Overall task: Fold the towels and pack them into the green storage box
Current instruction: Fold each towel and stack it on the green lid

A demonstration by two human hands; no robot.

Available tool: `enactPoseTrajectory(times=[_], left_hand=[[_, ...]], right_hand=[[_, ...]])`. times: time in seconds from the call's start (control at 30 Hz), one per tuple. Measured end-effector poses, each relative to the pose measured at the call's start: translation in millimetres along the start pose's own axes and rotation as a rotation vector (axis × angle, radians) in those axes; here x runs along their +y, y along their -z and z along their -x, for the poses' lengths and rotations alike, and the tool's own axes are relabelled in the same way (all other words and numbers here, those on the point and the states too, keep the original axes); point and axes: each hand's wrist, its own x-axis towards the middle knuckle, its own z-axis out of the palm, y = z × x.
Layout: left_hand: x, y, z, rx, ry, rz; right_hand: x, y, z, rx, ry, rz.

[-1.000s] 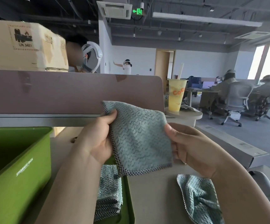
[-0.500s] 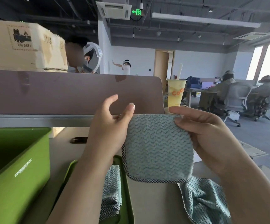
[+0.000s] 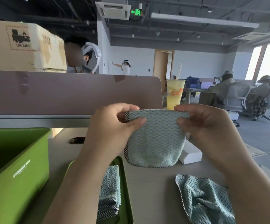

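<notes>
A folded teal towel [image 3: 155, 143] hangs in the air above the desk. My left hand [image 3: 113, 128] pinches its upper left corner and my right hand [image 3: 203, 126] pinches its upper right corner, thumbs on the near side. The green storage box [image 3: 22, 168] stands open at the left, its inside in shadow. A folded teal towel [image 3: 109, 191] lies on a flat green lid [image 3: 125, 191] below my left forearm. A crumpled teal towel [image 3: 207, 199] lies on the desk at the lower right.
A mauve desk partition [image 3: 66, 92] runs across behind the desk. A yellow drink cup [image 3: 174, 94] stands at its right end and a small white box [image 3: 190, 154] sits behind the held towel. Cardboard cartons [image 3: 22, 46] are stacked at the far left. People sit and stand farther off.
Both hands shifted from holding the towel's sides to pinching its top corners. The towel now hangs as a smaller folded square, slightly lower and more central.
</notes>
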Motion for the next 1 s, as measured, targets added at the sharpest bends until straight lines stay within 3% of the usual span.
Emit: enactPoseTrajectory(times=[0.33, 0.57, 0.67, 0.73, 0.83, 0.9, 1.0], left_hand=[[7.7, 4.3, 4.3, 0.01, -0.063, -0.073], [11.2, 0.9, 3.4, -0.071, 0.056, 0.268], [10.2, -4.5, 4.2, -0.052, 0.136, 0.312], [8.5, -6.0, 4.5, -0.032, 0.188, 0.327], [7.2, -4.5, 2.6, -0.014, 0.272, 0.396], [6.4, -2.8, 0.1, -0.037, 0.371, 0.489], [9.6, -1.8, 0.8, -0.233, 0.517, 0.702]], right_hand=[[0.1, -0.3, -1.5, 0.039, 0.067, 0.142], [-2.1, -3.2, 1.1, -0.008, -0.029, -0.293], [-3.7, -12.6, 2.3, 0.007, -0.252, -0.551], [-4.2, -14.3, 1.9, -0.155, -0.446, -0.733], [-3.7, -12.6, 4.4, -0.44, -0.544, -0.757], [-1.3, -12.4, 4.0, -0.456, -0.531, -0.726], [1.9, -13.9, 2.1, -0.384, -0.505, -0.792]])
